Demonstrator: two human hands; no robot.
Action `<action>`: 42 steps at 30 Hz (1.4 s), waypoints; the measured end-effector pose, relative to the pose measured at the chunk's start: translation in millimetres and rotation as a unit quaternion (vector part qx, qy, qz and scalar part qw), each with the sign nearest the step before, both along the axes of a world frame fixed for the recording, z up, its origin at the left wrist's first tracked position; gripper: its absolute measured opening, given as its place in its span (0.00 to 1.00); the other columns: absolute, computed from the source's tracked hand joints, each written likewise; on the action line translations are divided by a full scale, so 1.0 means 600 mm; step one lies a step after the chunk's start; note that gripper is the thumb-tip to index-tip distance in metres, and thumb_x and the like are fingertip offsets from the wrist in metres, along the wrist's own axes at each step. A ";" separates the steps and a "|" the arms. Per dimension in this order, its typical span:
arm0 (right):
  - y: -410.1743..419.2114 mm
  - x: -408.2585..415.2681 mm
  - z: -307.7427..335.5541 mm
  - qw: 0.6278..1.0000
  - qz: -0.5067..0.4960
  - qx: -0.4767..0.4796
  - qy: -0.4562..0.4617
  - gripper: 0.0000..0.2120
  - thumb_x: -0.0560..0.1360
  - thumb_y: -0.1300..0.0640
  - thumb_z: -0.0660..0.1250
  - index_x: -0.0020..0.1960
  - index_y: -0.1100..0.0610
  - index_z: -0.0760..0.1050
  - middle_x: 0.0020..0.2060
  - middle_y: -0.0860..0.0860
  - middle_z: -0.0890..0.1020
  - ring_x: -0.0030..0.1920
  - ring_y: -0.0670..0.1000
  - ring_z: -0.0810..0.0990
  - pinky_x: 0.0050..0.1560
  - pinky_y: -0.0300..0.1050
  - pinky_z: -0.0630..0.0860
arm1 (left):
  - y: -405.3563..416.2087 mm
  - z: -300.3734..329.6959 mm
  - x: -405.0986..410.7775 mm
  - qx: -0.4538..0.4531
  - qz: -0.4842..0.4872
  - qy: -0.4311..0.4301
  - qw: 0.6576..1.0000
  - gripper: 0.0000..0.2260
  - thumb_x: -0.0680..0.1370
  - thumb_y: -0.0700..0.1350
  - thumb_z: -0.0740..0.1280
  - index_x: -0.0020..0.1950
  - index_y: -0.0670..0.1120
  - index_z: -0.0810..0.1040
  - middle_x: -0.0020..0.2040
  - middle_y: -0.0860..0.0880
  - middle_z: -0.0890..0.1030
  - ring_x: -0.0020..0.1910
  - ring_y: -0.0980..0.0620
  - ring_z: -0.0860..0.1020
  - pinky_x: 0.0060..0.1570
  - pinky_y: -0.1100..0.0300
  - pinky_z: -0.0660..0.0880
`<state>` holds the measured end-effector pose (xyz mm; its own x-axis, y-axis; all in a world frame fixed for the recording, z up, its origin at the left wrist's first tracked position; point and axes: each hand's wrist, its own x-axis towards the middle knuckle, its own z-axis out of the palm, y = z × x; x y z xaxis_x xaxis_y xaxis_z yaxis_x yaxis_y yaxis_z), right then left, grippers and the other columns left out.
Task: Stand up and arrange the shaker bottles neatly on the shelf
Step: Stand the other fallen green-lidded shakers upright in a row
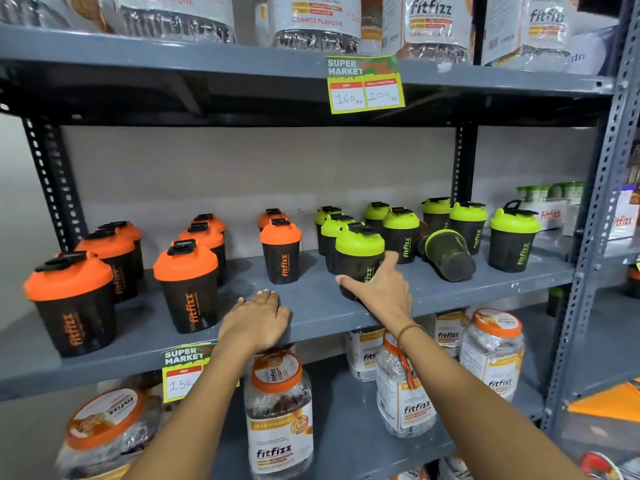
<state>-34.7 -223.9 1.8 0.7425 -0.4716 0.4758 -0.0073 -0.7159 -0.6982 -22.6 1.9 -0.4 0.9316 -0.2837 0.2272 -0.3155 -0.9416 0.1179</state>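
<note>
Black shaker bottles stand on the grey middle shelf [311,306]. Several orange-lidded ones [188,282] are in rows on the left, several green-lidded ones [401,237] on the right. One green-lidded shaker [448,254] lies on its side among the green group, base toward me. My right hand [381,289] is spread around the lower part of the front green-lidded shaker [358,251], thumb and fingers on either side of it. My left hand [258,323] rests palm down on the shelf's front edge and holds nothing.
Clear jars with orange lids [278,410] fill the shelf below. Large jars [315,22] stand on the shelf above. Price tags [365,84] hang from the shelf edges. A perforated metal upright [599,209] borders the right side. White boxes [550,213] stand at far right.
</note>
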 end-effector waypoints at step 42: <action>-0.385 0.050 0.086 0.974 0.060 0.091 0.198 0.53 0.62 0.24 0.68 0.73 0.57 0.58 0.61 0.58 0.75 0.33 0.56 0.83 0.20 0.36 0.70 | -0.006 -0.011 0.026 -0.008 0.065 0.033 0.997 0.24 0.82 0.54 0.50 0.78 0.49 0.58 0.79 0.50 0.55 0.78 0.51 0.54 0.76 0.50 0.48</action>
<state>-4.9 -454.7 53.3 0.9057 -0.4202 0.0564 -0.2268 -0.5925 -0.7730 -7.0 -1.7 -6.8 0.9734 -0.1555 0.1681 -0.1812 -0.9719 0.1503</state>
